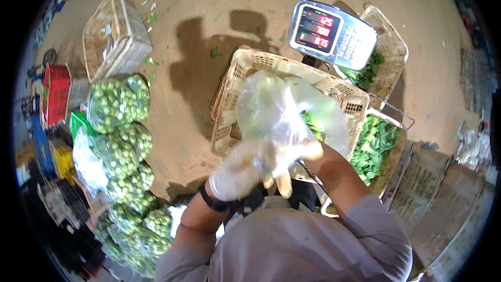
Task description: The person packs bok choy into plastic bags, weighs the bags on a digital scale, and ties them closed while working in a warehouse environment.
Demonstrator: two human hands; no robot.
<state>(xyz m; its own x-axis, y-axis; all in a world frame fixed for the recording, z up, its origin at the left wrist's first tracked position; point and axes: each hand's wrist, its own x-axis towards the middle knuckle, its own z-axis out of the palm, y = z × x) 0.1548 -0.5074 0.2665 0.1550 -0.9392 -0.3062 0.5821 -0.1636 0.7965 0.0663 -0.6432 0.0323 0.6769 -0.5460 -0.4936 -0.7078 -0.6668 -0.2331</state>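
Observation:
My gloved left hand (240, 174) is at the gathered neck of a clear plastic bag (262, 105) with pale green contents. Beside it, at the same neck, is my right hand (309, 150), its fingers partly hidden by the bright, blurred plastic. The bag rests in a cream plastic crate (223, 125), next to a second translucent bag (332, 117) where green leaves show. Behind the crate, a digital scale display (332, 35) stands on a post, its red digits lit.
Bags of round green vegetables (117, 103) are piled along the left, near an upright cream crate (137, 31) and a red crate (56, 94). On the right are crates of leafy greens (373, 149) and flattened sacks or boxes (450, 203). Leaf scraps lie on the floor.

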